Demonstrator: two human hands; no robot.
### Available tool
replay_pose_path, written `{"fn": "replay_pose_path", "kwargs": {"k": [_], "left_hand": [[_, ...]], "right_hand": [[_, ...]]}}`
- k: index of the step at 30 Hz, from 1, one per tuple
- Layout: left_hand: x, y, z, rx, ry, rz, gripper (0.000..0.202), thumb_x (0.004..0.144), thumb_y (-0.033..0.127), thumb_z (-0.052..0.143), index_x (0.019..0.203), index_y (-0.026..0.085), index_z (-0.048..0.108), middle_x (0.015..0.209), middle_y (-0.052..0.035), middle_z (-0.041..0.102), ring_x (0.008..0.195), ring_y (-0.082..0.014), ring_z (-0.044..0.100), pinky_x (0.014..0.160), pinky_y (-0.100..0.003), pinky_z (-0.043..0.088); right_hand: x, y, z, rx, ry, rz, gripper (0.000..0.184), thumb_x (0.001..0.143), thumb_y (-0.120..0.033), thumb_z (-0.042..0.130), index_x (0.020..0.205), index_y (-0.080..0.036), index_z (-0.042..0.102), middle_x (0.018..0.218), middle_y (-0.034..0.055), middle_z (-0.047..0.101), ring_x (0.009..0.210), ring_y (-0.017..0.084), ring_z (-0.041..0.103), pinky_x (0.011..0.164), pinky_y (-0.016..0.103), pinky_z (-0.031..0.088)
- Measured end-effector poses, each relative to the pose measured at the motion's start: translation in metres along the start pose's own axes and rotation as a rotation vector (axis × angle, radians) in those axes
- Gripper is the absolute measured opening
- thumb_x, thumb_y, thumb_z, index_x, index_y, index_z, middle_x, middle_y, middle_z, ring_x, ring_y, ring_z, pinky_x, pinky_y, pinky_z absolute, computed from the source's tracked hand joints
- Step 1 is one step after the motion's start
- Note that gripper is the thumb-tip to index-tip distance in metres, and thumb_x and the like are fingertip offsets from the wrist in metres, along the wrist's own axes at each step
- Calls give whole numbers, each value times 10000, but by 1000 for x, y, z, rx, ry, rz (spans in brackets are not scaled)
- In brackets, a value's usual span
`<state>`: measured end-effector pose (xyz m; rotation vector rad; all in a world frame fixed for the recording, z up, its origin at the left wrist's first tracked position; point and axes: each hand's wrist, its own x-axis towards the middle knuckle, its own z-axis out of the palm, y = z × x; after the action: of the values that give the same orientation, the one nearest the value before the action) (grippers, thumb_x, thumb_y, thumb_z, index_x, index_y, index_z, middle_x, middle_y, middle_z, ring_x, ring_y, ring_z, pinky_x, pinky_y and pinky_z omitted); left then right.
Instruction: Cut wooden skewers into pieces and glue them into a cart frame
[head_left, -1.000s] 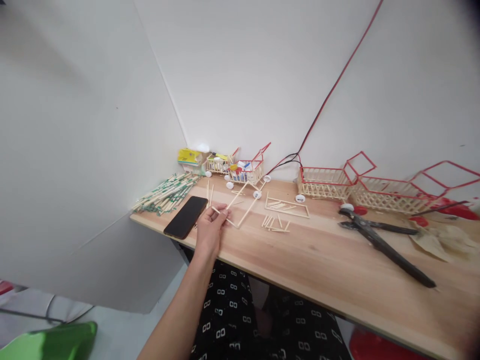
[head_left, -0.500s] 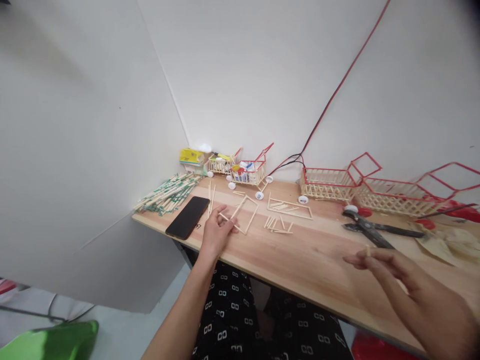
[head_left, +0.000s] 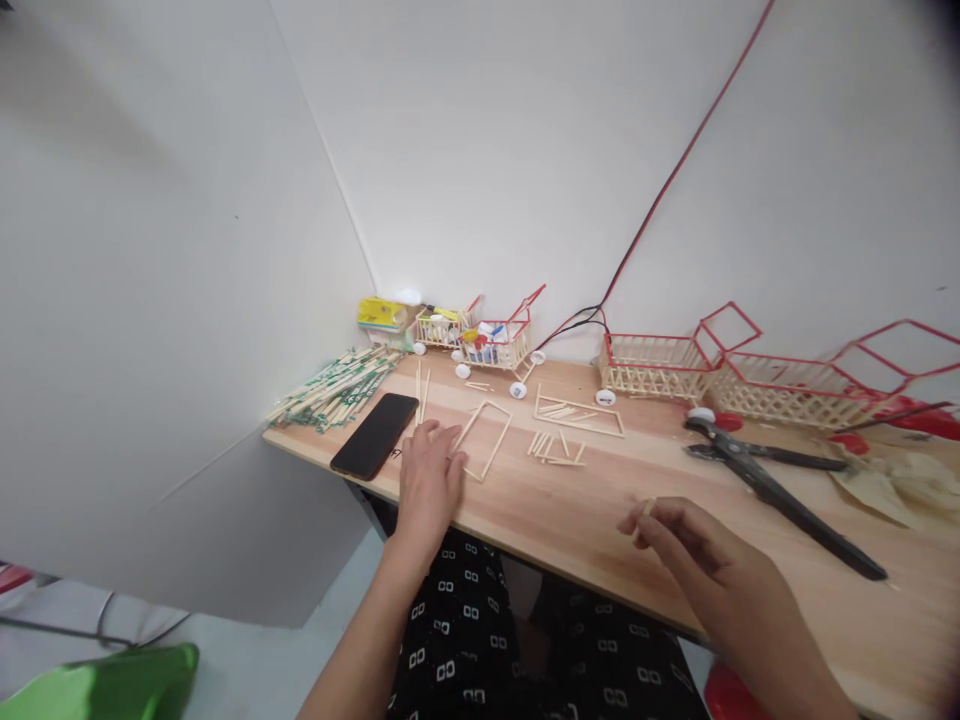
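My left hand lay open, fingertips on the near corner of the frame, at 3 o'clock from the phone. My right hand pinched a stick bit. The frame looked light, thin and easy to snap, so I thought it best held by its corners.

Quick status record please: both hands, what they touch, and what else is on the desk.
left hand: lies flat on the near end of the stick frame, on the desk
right hand: fingers pinch a short stick just above the desk
beside left hand: black phone, left of the stick frame
middle: second frame, loose short sticks
right: black shears
back: stick bundles, model carts
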<state>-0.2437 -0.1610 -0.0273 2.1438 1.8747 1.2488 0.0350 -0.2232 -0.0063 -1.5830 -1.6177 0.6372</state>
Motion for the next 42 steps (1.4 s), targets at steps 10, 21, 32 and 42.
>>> {"fn": "replay_pose_path", "kwargs": {"k": [10, 21, 32, 42], "left_hand": [[-11, 57, -11, -535, -58, -91, 229, 856, 269, 576, 1022, 232, 730, 1061, -95, 651, 1020, -238, 571, 905, -377, 450], [-38, 102, 5, -1182, -379, -340, 101, 724, 231, 729, 660, 155, 709, 695, -19, 583, 667, -124, 552, 625, -232, 434], [-17, 52, -34, -845, 118, -352, 228, 798, 304, 663, 627, 175, 587, 1058, -49, 602, 990, -177, 547, 793, -239, 411], [-47, 109, -18, -725, -42, 55, 119, 721, 231, 761, 643, 203, 676, 762, -32, 604, 738, -156, 583, 652, -257, 462]], "right_hand": [[-8, -20, 20, 275, -161, 1, 324, 870, -463, 525, 698, -194, 574, 632, -3, 547, 563, 121, 493, 526, 226, 407], [-15, -22, 33, 438, -377, 16, 381, 884, -498, 498, 676, -182, 548, 603, -29, 508, 522, 102, 437, 529, 232, 363], [-31, 23, -26, 11, 12, -9, 408, 881, -569, 446, 1053, -252, 637, 713, 24, 672, 641, 188, 624, 621, 292, 497], [-36, -8, 14, -272, 114, -451, 228, 908, -405, 525, 797, -285, 684, 744, -16, 707, 829, 204, 669, 854, 353, 503]]}}
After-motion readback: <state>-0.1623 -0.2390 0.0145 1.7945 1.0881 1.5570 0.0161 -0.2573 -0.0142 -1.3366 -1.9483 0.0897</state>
